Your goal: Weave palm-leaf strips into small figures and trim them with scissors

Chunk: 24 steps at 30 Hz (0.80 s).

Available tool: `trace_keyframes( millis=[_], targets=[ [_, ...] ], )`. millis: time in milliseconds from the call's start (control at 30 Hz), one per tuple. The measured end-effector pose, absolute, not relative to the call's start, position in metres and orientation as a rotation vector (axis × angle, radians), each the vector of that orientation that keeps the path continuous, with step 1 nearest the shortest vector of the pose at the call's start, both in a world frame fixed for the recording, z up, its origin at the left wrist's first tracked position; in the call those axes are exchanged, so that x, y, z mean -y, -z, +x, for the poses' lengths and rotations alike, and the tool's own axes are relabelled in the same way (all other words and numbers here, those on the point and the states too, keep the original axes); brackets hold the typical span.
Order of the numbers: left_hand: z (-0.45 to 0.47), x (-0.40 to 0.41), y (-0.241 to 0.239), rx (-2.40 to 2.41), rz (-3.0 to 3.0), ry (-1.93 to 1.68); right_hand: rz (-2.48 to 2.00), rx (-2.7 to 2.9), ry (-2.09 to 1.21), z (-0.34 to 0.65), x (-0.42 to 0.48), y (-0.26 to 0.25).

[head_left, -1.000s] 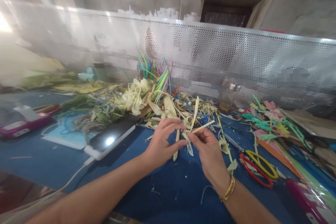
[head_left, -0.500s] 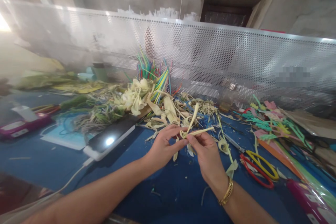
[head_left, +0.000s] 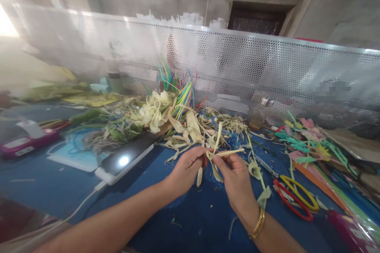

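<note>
Over the table (head_left: 204, 215), in front of the heap (head_left: 193, 126), your hands are meeting at some pale strips (head_left: 210, 155). Your right hand (head_left: 240, 173) is gripping them, thumb pressing from the near side. Your left hand (head_left: 187, 167) is sitting curled against their other edge; its thumb tip is hiding, so can't tell whether it is gripping. One end is standing up, another is pointing out rightward past your fingers, and a tail seems to be hanging below.

Weak point, my judgement: the crossing. It is sitting right at your fingertips, with nothing visible binding it. If your right thumb is easing too soon, the fold could be springing open. Pulling hard could be splitting a strip along its grain, likelier if it is drying out.

Lesser risks: heap pieces are lying just behind, same pale colour, so an end could be snagging there. Near your bracelet (head_left: 257, 224), a loose curl (head_left: 263, 197) is lying ready to catch. By your left forearm, the cable (head_left: 83, 201) is running to the phone (head_left: 127, 161); a dragging sleeve or arm could be tugging it.
</note>
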State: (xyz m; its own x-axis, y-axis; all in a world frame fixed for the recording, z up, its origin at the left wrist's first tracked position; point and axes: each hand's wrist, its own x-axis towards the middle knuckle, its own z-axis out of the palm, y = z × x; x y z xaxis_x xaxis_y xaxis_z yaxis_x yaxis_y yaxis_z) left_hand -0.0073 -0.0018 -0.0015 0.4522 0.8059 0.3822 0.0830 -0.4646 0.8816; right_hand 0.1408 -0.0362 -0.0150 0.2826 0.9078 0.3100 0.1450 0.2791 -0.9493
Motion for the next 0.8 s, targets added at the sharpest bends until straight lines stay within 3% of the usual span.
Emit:
trace_keyframes(
  millis=[367, 800],
  targets=[
    [-0.0045, 0.0002, 0.0038, -0.678, 1.932, -1.106, -1.217, 1.223, -0.665, 0.1405, 0.0399, 0.0111],
    [0.0001, 0.0063, -0.0029, -0.64, 1.357, -1.113, -1.032, 1.108, -0.791, 0.133, 0.0389, 0.0155]
  ],
)
